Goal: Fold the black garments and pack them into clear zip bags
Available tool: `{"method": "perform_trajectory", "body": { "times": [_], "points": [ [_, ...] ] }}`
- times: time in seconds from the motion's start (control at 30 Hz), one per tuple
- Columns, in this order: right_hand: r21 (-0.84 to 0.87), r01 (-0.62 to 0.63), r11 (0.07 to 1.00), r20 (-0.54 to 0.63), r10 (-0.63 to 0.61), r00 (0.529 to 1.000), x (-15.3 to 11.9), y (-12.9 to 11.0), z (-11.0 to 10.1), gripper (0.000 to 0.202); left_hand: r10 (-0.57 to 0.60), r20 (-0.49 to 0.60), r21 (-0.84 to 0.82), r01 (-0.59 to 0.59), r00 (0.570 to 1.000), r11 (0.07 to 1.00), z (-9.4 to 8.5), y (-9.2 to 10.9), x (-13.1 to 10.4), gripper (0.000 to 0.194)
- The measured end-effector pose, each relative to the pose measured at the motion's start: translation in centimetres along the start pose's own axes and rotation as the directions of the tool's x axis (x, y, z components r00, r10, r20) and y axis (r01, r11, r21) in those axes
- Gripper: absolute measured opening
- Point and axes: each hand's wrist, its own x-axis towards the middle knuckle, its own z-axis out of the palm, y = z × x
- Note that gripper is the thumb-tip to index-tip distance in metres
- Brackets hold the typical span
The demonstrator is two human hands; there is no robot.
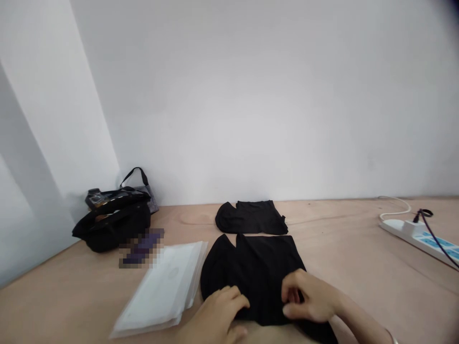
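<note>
A flat black fabric piece lies on the wooden table in front of me. It has a rounded lobe at its left and a notch along its far edge. My left hand rests on its near left part, fingers bent and together, thumb apart. At its right side, my right hand touches the cloth with curled fingers and a gap to the thumb; no fabric shows pinched between them. Just behind lies a second black fabric piece of similar outline. To the left is a stack of translucent white plastic bags.
A black bag with items inside stands at the back left, before a striped bag. A blurred purple item lies near it. On the right, a white power strip has cables plugged in. A wall borders the far edge.
</note>
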Motion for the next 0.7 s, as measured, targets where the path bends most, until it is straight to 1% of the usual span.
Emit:
{"method": "perform_trajectory", "body": {
  "times": [0.07,0.13,0.17,0.2,0.27,0.33,0.4,0.47,0.57,0.63,0.7],
  "points": [
    [-0.032,-0.003,0.999,-0.14,-0.002,0.99,1.8,0.4,-0.8,0.024,0.03,-0.087,-0.056,-0.035,0.996,0.998,-0.6,-0.4,1.2,0.031],
    [-0.13,-0.069,0.989,-0.29,0.029,0.956,3.9,1.1,-1.1,0.029,0.004,-0.145,-0.004,-0.004,0.989,1.0,-0.5,-1.2,2.9,0.038],
    [-0.175,-0.113,0.978,-0.324,0.051,0.945,4.8,1.6,-1.1,0.034,-0.007,-0.143,0.034,0.012,0.99,0.999,-0.2,-1.5,3.6,0.043],
    [-0.212,-0.162,0.964,-0.328,0.086,0.941,5.6,2.2,-0.8,0.042,-0.017,-0.118,0.066,0.024,0.993,0.998,0.2,-1.9,4.2,0.048],
    [-0.261,-0.27,0.927,-0.266,0.199,0.943,6.7,3.4,-0.1,0.061,-0.041,-0.038,0.094,0.044,0.998,0.995,1.2,-2.6,4.5,0.055],
    [-0.294,-0.371,0.881,-0.215,0.317,0.924,7.3,4.6,0.7,0.073,-0.078,0.011,0.091,0.077,0.997,0.993,2.2,-3.1,4.0,0.058],
    [-0.318,-0.43,0.845,-0.214,0.378,0.901,7.5,5.7,1.3,0.08,-0.114,0.009,0.082,0.113,0.993,0.99,3.0,-3.3,3.1,0.062],
    [-0.339,-0.443,0.83,-0.225,0.386,0.895,7.6,6.3,1.4,0.084,-0.154,0.001,0.078,0.154,0.988,0.985,3.4,-3.3,2.1,0.065],
    [-0.348,-0.439,0.829,-0.224,0.381,0.897,7.8,6.6,1.1,0.085,-0.217,0.022,0.095,0.214,0.976,0.972,3.1,-2.6,1.8,0.068],
    [-0.341,-0.442,0.83,-0.237,0.379,0.894,7.8,6.4,1.1,0.083,-0.236,-0.007,0.113,0.235,0.972,0.965,2.4,-2.1,2.7,0.063],
    [-0.346,-0.405,0.846,-0.245,0.336,0.91,7.8,6.0,1.2,0.079,-0.201,-0.079,0.124,0.209,0.976,0.97,1.8,-1.6,4.6,0.057]
  ]
}}
